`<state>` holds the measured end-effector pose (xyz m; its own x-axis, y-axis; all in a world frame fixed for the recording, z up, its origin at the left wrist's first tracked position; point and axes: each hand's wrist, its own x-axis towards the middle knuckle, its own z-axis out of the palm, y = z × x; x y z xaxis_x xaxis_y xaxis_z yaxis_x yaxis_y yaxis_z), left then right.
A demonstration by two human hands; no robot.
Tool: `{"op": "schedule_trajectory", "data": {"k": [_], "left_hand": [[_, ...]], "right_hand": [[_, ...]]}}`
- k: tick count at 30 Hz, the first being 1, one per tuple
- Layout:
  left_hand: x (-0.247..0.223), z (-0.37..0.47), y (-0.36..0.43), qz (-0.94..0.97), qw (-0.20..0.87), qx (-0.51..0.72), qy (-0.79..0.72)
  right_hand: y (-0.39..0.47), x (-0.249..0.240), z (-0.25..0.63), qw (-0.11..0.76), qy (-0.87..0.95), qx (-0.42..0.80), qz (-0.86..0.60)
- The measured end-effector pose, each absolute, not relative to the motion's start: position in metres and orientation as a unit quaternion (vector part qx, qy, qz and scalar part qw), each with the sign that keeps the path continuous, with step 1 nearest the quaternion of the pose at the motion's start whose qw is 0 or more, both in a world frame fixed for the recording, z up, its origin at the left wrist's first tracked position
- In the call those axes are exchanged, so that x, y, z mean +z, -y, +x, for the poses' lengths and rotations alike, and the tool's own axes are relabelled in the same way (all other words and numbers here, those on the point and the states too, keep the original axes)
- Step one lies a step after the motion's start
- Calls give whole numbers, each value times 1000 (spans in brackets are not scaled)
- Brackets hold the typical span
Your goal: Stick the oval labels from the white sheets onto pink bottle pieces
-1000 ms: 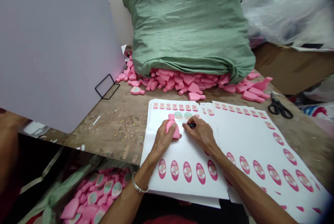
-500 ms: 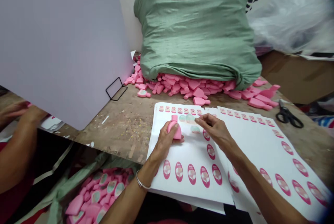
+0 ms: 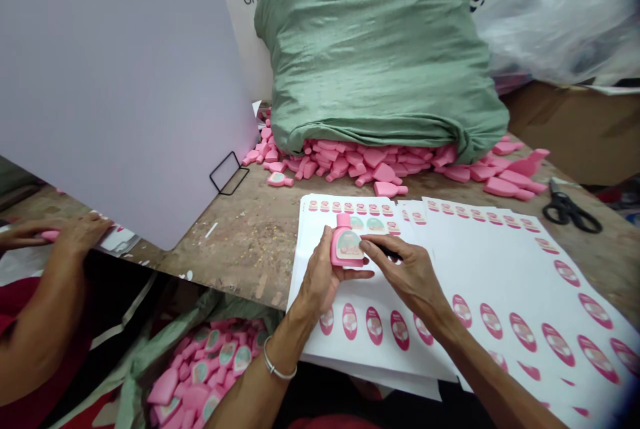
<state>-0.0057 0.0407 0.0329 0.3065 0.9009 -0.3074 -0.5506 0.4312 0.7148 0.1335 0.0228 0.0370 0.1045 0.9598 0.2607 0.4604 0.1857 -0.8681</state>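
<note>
My left hand (image 3: 320, 276) is wrapped round a small pink bottle (image 3: 343, 221), held upright over the printed sticker sheets. On the bottle's front lies a pale green and cream sticker (image 3: 349, 247). The thumb and forefinger of my right hand (image 3: 413, 276) pinch at the sticker's right edge. Something dark (image 3: 389, 253) shows between the right fingers; I cannot make out what it is. Below both hands, the top sticker sheet (image 3: 345, 366) carries rows of pink oval stickers and small pale green ones.
Pink bottles (image 3: 385, 172) are heaped under a green sack (image 3: 380, 49) at the back. Black scissors (image 3: 570, 210) lie right. A white panel (image 3: 125, 82) and wire stand (image 3: 229, 174) are left, beside a co-worker's hand (image 3: 83, 232). Below, an open sack (image 3: 135, 376) holds labelled bottles.
My right hand has brought the sticker from the sheet onto the bottle's front. The bottle was bare before. The co-worker's hands have shifted, and the view has moved slightly.
</note>
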Motion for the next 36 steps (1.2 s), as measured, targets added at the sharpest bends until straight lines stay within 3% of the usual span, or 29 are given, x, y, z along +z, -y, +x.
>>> {"op": "schedule_trajectory", "data": {"k": [26, 29, 34, 36], "left_hand": [[38, -6, -39, 261, 781, 470, -317], [41, -8, -37, 308, 772, 471, -295], [41, -14, -35, 329, 768, 465, -293], [41, -15, -34, 331, 770, 460, -293]], "right_hand": [[-19, 36, 127, 478, 612, 240, -583], [-18, 34, 128, 468, 630, 210, -583], [-24, 33, 143, 385, 654, 53, -648], [-28, 36, 149, 383, 637, 79, -665]]}}
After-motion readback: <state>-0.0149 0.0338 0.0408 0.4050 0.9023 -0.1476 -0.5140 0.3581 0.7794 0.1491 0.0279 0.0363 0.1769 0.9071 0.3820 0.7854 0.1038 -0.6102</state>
